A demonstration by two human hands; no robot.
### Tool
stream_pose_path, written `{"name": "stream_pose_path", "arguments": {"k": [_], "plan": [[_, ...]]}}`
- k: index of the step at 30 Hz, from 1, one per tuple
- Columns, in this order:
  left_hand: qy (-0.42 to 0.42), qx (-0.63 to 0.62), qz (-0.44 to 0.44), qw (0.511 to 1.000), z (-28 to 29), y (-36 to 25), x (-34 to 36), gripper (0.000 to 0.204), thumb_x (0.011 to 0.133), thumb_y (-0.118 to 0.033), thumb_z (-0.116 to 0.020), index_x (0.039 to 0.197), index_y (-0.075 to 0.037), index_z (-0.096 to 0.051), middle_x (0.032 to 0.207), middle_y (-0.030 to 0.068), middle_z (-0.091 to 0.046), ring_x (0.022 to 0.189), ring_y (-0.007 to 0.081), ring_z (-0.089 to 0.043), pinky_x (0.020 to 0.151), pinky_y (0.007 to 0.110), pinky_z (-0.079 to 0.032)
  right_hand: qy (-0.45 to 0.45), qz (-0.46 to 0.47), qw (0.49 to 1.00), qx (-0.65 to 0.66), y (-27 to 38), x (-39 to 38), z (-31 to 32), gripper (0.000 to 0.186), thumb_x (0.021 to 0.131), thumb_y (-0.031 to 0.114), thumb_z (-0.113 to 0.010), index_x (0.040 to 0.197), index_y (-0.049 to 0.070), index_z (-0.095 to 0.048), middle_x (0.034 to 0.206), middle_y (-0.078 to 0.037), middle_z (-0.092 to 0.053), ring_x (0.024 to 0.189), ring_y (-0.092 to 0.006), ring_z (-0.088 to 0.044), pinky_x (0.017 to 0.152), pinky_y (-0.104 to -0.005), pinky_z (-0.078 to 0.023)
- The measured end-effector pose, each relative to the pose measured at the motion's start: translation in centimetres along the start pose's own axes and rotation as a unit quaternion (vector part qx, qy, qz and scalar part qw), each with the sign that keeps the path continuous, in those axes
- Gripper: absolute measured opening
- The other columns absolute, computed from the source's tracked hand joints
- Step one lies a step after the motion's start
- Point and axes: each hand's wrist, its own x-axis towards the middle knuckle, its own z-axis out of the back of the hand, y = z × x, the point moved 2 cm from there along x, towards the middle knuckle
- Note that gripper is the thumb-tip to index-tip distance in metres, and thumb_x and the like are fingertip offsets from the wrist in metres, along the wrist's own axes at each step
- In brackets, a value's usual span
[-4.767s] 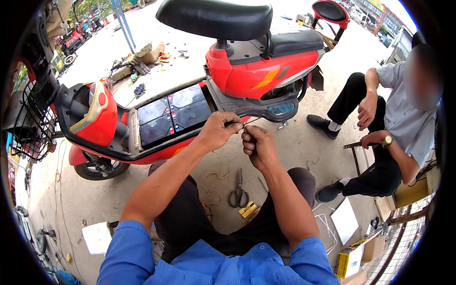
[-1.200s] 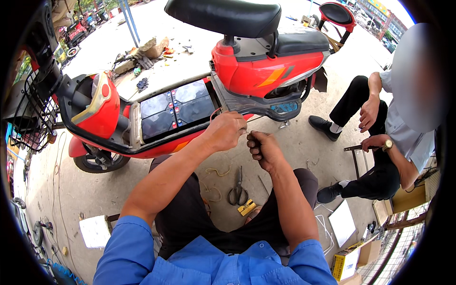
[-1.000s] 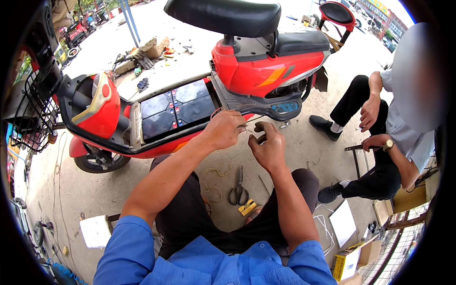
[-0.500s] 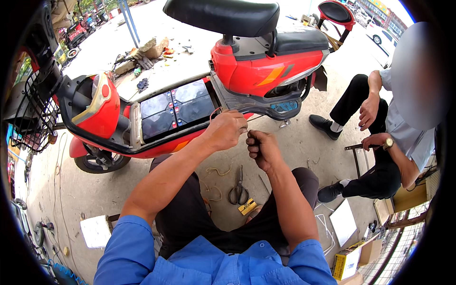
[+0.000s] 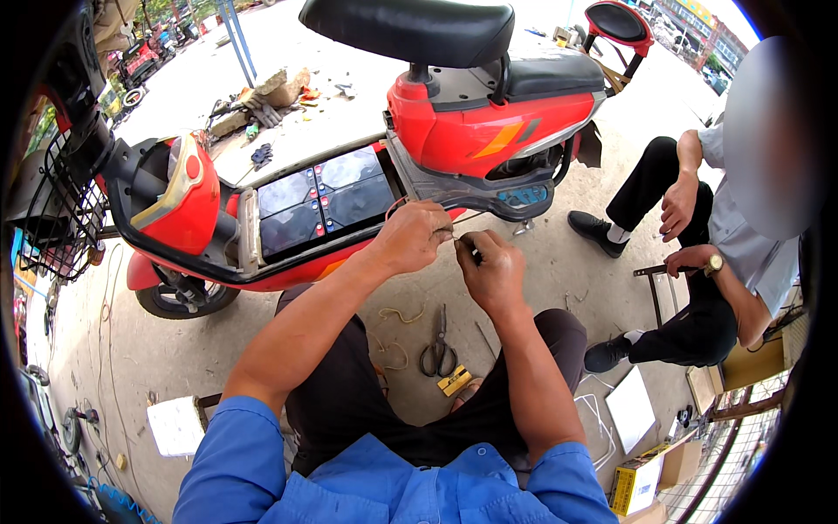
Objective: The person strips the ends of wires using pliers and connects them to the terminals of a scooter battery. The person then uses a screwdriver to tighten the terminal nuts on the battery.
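Just left of the frame's centre, the left hand point(image 5: 410, 236) pinches a thin wire point(image 5: 393, 207) looping out of the red scooter's point(image 5: 489, 131) open floor bay, and the right hand point(image 5: 493, 275) is closed around a small dark tool point(image 5: 472, 251) at that wire's end. Slipping there could plausibly nick a finger, or short the four exposed batteries point(image 5: 319, 201). Counted: one scooter, one pair of scissors point(image 5: 439, 354) on the ground, two working hands, one seated onlooker point(image 5: 707, 262) at right.
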Motion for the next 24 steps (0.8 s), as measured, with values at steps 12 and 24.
{"name": "stream_pose_path", "arguments": {"k": [12, 24], "plan": [[-0.018, -0.026, 0.001, 0.999, -0.1, -0.1, 0.2, 0.006, 0.082, -0.003, -0.073, 0.086, 0.001, -0.071, 0.083, 0.0151, -0.068, 0.084, 0.0374, -0.065, 0.076, 0.046, -0.050, 0.125, -0.488, 0.699, 0.507, -1.6, 0.0, -0.6, 0.023, 0.100, 0.025, -0.061, 0.087, 0.006, -0.066, 0.068, -0.002, -0.061, 0.056, -0.0109, -0.049, 0.050, -0.0278, -0.036], [0.004, -0.038, 0.025, 0.999, 0.0, 0.2, 0.2, 0.007, 0.082, -0.004, -0.073, 0.088, 0.001, -0.072, 0.084, 0.0156, -0.068, 0.084, 0.0372, -0.066, 0.075, 0.045, -0.051, -0.034, 0.020, 0.999, 0.027, 0.3, 0.6, 0.6, 0.011, 0.084, 0.009, -0.077, 0.093, 0.004, -0.074, 0.084, -0.012, -0.072, 0.066, -0.0321, -0.069, 0.061, -0.0404, -0.055]]}}
